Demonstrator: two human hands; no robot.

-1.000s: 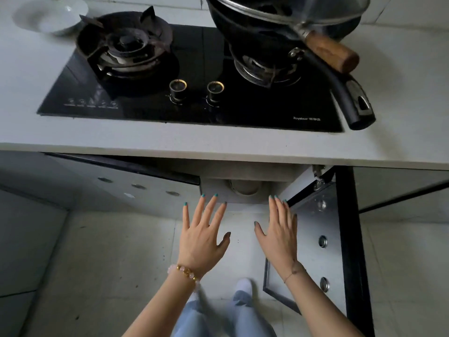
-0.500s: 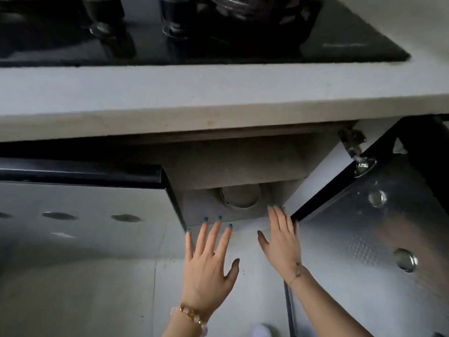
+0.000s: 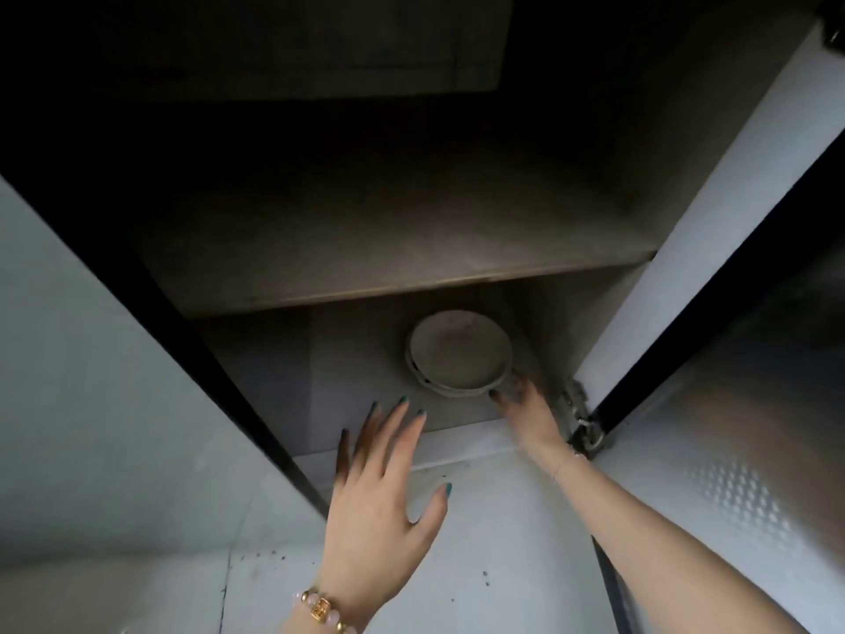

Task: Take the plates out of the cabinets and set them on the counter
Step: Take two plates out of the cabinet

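A stack of plates [image 3: 459, 354], pale and round, is seen in the lower compartment of an open cabinet [image 3: 356, 372]. It is set on the compartment's bottom, toward the right, and lies partly under the front edge of the shelf [image 3: 388, 249] above it. At least two rims are made out at the stack's 7 o'clock side.

At 5 o'clock of the stack the right hand [image 3: 526, 407] is placed, with its fingers [image 3: 514, 384] laid against the rim in deep shadow and the thumb close by the lower edge. Whether the grip is closed on the plates or merely touching them cannot be told. A thin chain [image 3: 563, 464] is worn at that wrist.

The left hand [image 3: 379, 496] is held at 7 o'clock of the stack, well apart from it, at the cabinet's front edge. Its grip is wide: the fingers [image 3: 402, 425] are straight and spread, the thumb is turned out, and nothing is held. A beaded bracelet [image 3: 320, 608] is worn at its wrist.

A metal hinge [image 3: 578, 414] is fixed just beside the right hand, at 3 o'clock of it, and the right door [image 3: 731, 450] is swung open from it. The left door [image 3: 91, 382] is open at 9 o'clock. A pale, speckled floor [image 3: 503, 551] is seen beneath both forearms.
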